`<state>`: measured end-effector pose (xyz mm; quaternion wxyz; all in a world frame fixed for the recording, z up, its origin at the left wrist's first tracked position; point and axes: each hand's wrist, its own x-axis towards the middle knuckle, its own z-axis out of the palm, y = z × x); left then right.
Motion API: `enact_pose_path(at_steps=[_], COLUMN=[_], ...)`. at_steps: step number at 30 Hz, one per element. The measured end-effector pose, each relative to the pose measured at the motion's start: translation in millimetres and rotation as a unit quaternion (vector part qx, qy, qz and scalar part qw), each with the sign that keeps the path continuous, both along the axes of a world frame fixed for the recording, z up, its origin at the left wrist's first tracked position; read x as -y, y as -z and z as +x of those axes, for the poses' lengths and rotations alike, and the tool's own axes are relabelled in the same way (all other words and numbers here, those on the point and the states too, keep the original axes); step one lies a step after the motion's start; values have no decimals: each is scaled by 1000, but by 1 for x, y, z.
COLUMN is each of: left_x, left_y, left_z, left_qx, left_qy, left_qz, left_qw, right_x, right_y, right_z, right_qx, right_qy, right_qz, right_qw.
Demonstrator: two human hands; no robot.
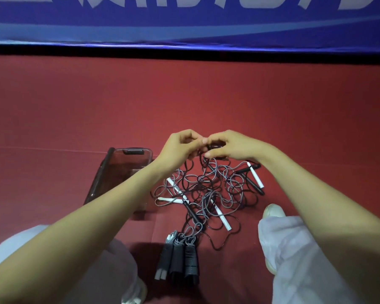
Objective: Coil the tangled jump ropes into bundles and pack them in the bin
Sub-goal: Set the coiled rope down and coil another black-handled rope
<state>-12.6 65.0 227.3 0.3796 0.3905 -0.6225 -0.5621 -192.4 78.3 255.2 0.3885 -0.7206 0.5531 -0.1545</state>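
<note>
While pinching dark strand [215, 147] with left hand [180, 145] and right hand [232, 147] at far edge of tangle [206, 189]: loops sprawling nearward, bin [101, 172] left of tangle.

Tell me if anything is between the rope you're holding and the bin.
No object lies on the floor between them. The left hand and right hand pinch a black rope that runs down into the tangle. The bin stands just left of the tangle; only the left forearm crosses over it.
</note>
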Motion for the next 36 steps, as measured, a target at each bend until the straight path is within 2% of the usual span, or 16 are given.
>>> enact_pose_path(at_steps=[4,7,10,12,13,14,16,17,19,21,23,25,27,32,36], left_x=[1,0,-2,2,4,8,14,16,18,15,11,10,9,3,3], left_y=[7,18,41,63,72,79,79,74,60,41,24,11,1,-19,-23], left_z=[3,5,12,22,27,32,35,35,28,15,4,-2,-3,-6,-8], left_qx=[18,112,277,439,486,500,448,398,304,290,311,342,345,186,127], left_qy=[13,111,217,243,234,199,62,-9,-70,-58,-26,17,46,12,4], left_qz=[23,67,74,35,14,4,0,-5,-23,-93,-162,-215,-251,-172,-109], left_qw=[999,985,933,864,842,843,892,917,950,951,936,914,903,967,986], right_x=[2,0,8,13,13,12,4,0,-5,-7,-5,-4,-2,1,-2], right_y=[-5,-7,-9,-14,-15,-15,-10,-7,0,1,4,3,-1,-4,-1], right_z=[-5,-10,-19,-30,-37,-43,-49,-48,-43,-33,-24,-18,-16,-18,-14], right_qx=[-34,-73,-28,13,-18,-84,-224,-263,-267,-211,-85,43,86,178,111], right_qy=[33,46,181,290,307,293,212,172,119,84,76,90,133,198,124], right_qz=[-26,-42,-112,-141,-136,-108,-21,13,39,38,55,86,80,34,16], right_qw=[999,995,977,946,942,946,951,949,956,973,992,991,984,963,986])
